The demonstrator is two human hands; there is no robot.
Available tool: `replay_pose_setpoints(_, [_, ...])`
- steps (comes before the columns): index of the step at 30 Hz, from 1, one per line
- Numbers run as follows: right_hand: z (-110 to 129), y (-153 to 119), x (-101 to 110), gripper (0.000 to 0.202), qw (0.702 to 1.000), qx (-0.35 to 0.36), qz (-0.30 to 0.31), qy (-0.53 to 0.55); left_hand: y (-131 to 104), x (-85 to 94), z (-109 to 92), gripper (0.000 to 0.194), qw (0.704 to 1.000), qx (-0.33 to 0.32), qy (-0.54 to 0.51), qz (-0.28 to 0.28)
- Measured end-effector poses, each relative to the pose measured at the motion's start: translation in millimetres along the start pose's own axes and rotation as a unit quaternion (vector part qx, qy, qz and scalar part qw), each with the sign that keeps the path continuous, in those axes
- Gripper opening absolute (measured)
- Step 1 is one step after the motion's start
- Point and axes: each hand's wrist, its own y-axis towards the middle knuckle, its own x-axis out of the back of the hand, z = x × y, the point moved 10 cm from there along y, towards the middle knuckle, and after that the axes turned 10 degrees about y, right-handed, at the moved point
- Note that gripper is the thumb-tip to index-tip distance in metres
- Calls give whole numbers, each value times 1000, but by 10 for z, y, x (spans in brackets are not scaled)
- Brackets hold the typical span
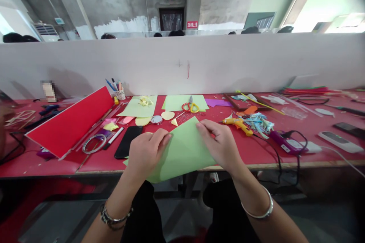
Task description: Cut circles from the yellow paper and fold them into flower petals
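A sheet of light green paper is held between my two hands at the table's front edge, tilted, with one corner pointing up. My left hand pinches its left side, fingers curled. On the right, my right hand grips the upper right edge between thumb and fingers. A black phone lies just left of my left hand. Behind the paper are scissors with red and yellow handles, resting on pale green sheets, and yellow paper pieces.
On the red table, a red board leans at left near a tape roll and a pen cup. At right lie a yellow glue gun, shredded paper and a purple device with cables. A white partition stands behind.
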Motion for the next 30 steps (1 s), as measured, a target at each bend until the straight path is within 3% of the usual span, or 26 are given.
replay_pose_setpoints(13, [138,-76,35,33,994,53,-31,-92,13,239,-144,38,995,-33,32,-89])
replay_pose_setpoints(24, [104,-149,263,34,985,48,-120,-112,-152,133,-19,30,998,38,8,-59])
replay_pose_setpoints(30, [8,-160,282,36,984,38,-96,-144,-165,70,-16,32,999,16,-1,-45])
